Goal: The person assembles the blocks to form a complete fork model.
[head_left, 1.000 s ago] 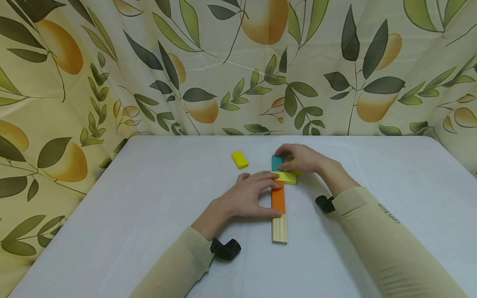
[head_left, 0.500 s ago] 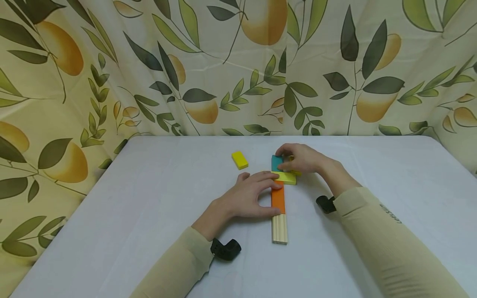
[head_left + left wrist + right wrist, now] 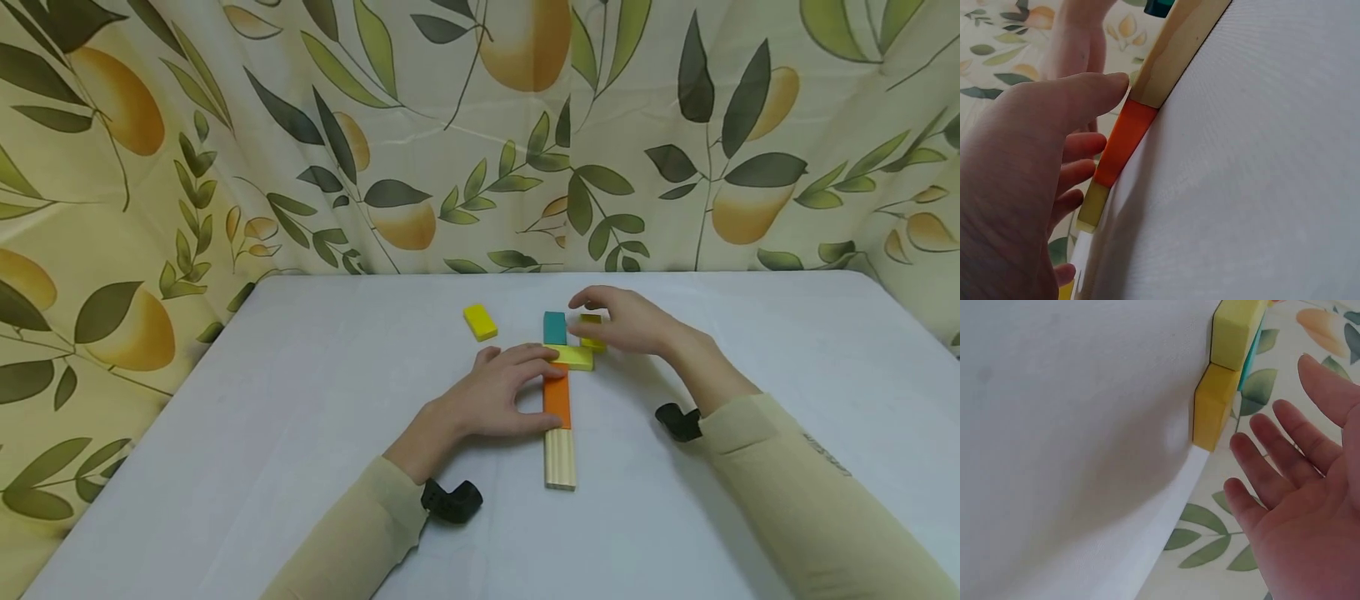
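Note:
Wooden blocks form a line on the white table: a plain wood block (image 3: 559,460) nearest, then an orange block (image 3: 557,400), a pale yellow block (image 3: 576,358) set crosswise, and a teal block (image 3: 555,327) at the far end. Beside the teal one lies a darker yellow block (image 3: 1213,406), partly covered by fingers in the head view. My left hand (image 3: 495,396) rests along the line, its thumb at the joint of orange and plain wood, its fingertips by the orange and pale yellow blocks. With fingers loosely spread, my right hand (image 3: 633,325) hovers near the darker yellow block, holding nothing.
A loose yellow block (image 3: 480,322) lies left of the line, towards the back. Behind the white table (image 3: 300,417) hangs a curtain (image 3: 480,108) patterned with fruit and leaves. Black wrist cameras (image 3: 453,502) are worn on both wrists.
My right hand has let go of the teal block and shifted to the right, uncovering it. The left hand and the line of blocks have stayed nearly still.

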Demonstrator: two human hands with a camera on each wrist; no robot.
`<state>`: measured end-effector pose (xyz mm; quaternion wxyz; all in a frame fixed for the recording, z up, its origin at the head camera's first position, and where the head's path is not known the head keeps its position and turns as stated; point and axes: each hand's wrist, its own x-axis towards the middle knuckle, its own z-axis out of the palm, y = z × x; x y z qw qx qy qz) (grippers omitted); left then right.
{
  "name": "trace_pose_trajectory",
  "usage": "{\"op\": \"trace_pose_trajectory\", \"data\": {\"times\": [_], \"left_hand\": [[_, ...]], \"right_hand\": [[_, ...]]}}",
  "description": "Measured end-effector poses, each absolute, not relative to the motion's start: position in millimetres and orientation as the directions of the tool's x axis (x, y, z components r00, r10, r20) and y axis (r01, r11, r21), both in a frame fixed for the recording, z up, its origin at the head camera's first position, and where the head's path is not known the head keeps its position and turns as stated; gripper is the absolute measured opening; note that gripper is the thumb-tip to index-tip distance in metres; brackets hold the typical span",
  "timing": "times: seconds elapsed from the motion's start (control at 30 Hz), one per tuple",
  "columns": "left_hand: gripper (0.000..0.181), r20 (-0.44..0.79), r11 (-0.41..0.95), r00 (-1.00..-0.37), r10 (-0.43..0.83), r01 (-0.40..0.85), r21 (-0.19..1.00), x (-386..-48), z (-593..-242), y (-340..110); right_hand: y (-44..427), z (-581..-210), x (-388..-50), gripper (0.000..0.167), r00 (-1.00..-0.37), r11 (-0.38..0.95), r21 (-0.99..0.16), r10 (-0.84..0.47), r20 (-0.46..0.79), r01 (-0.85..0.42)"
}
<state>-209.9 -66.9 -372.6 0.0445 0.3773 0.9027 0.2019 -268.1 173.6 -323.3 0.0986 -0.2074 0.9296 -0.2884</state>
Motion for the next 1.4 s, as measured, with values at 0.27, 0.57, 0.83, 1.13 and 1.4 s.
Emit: {"op": "trace_pose_trajectory", "data": {"times": [0.27, 0.57, 0.83, 1.13, 1.4], "left_hand": [[0.056, 0.079, 0.634, -0.719, 0.691, 0.655, 0.412, -210, -372, -69], [0.058, 0.113, 0.659, -0.745, 0.657, 0.641, 0.393, -215, -363, -76], [0.058, 0.159, 0.690, -0.787, 0.596, 0.603, 0.400, -226, -357, -88], [0.057, 0.203, 0.685, -0.809, 0.552, 0.578, 0.443, -237, -357, -107], [0.058, 0.187, 0.726, -0.836, 0.516, 0.543, 0.422, -244, -354, -114]], "right_hand": [[179, -326, -259, 0.048, -0.894, 0.738, -0.581, -0.447, -0.040, -0.343], [179, -326, -249, 0.050, -0.883, 0.743, -0.557, -0.468, -0.037, -0.370], [172, -324, -235, 0.055, -0.874, 0.742, -0.562, -0.482, -0.066, -0.366], [161, -324, -226, 0.060, -0.851, 0.723, -0.565, -0.521, -0.068, -0.397], [157, -327, -225, 0.064, -0.854, 0.742, -0.542, -0.514, -0.081, -0.395]]}}
